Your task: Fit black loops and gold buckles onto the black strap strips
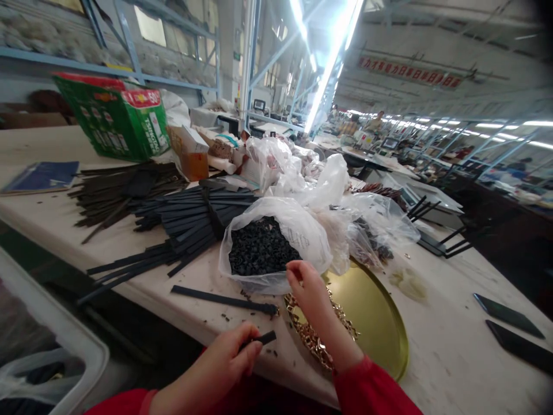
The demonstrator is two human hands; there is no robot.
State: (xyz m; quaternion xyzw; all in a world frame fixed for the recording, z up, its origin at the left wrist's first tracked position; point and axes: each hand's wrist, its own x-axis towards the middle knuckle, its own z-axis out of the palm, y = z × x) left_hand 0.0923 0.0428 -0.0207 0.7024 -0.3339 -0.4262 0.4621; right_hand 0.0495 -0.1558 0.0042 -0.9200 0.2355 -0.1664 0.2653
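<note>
Closest to us, the left hand point(224, 357) has its fingers closed around a black strip point(268, 338), and only a short end pokes out. That end points to the right and a little away from the person, its long axis running mostly across the body.

Now look at the right hand point(313, 294): it reaches farther out, over the near right edge of a white plastic bag point(309, 230). Its fingertips are drawn in narrow; whether anything is pinched between them, I can't tell. From those fingers, the held strip lies back toward the person and slightly left. The small black pieces point(259, 248) heaped in the bag lie just to their left, so the right hand is the nearer one to that heap.

Under the right forearm there's a round golden tray point(380, 323), with small metal pieces point(309, 340) scattered on its left side. Between the left hand and the bag, a longer strip point(220, 298) lies on the table point(453, 300), its right end slanting nearer to the person. Beyond it, left of the bag, dark strips point(190, 213) fan out in a pile.
</note>
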